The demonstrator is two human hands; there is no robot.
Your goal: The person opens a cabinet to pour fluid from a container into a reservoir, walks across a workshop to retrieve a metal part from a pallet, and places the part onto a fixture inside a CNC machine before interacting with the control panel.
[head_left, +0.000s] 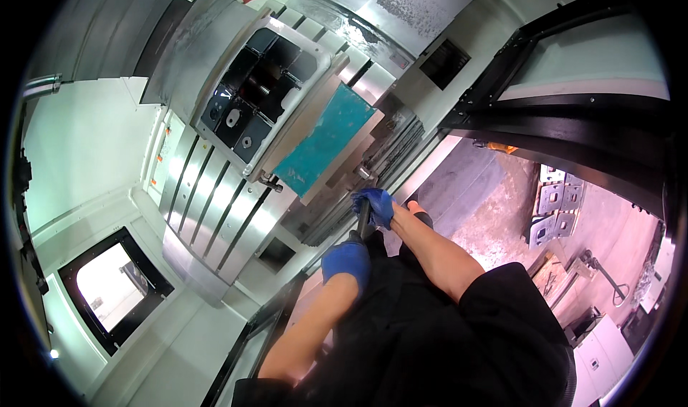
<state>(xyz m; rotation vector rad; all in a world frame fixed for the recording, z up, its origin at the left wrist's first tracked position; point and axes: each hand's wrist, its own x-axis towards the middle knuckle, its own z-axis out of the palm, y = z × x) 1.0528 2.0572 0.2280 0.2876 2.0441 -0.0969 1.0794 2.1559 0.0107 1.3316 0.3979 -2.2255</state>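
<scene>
Both my hands wear blue gloves and are closed around a dark, bar-like handle (364, 219), low in front of my body. My right hand (377, 207) grips it higher up, near the machine's edge. My left hand (345, 261) wraps it lower, close to my black clothing. Just beyond the right hand is a short metal fitting (364, 172); I cannot tell whether the handle joins it. Past that, a teal panel (326, 142) covers the near side of a fixture, which carries a hollow metal casting (301, 59) with dark recesses. A bolt-like fitting (271, 185) sticks out by the casting's near corner.
The slotted metal machine table (215, 210) spreads under the fixture inside a pale enclosure with a window (115, 285). A black-framed door (566, 106) stands at the right. Several plate-like metal parts (552, 199) and a wooden pallet (548, 274) lie on the floor outside.
</scene>
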